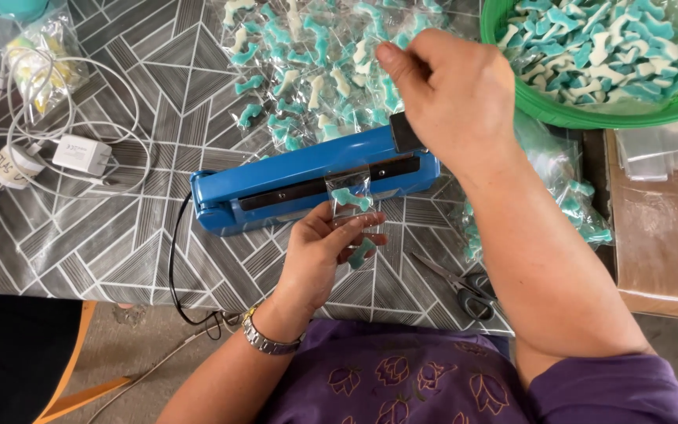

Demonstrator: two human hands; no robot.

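Fingers of the left hand (325,247) pinch a small clear plastic bag (352,206) holding teal-and-white gummy candies, its open top laid across the sealing bar of a blue plastic heat sealer (292,182) on the grey patterned tabletop (119,235). At one o'clock from the bag, the right hand (453,94) rests on the sealer's black handle (406,132), fingers loosely curled over it, thumb raised. At twelve o'clock lies a heap of filled clear bags (315,63); at two o'clock stands a green plastic basket (543,106) of the same candies. Black-handled scissors (464,286) lie at four o'clock, a white charger with cable (80,153) at nine o'clock.
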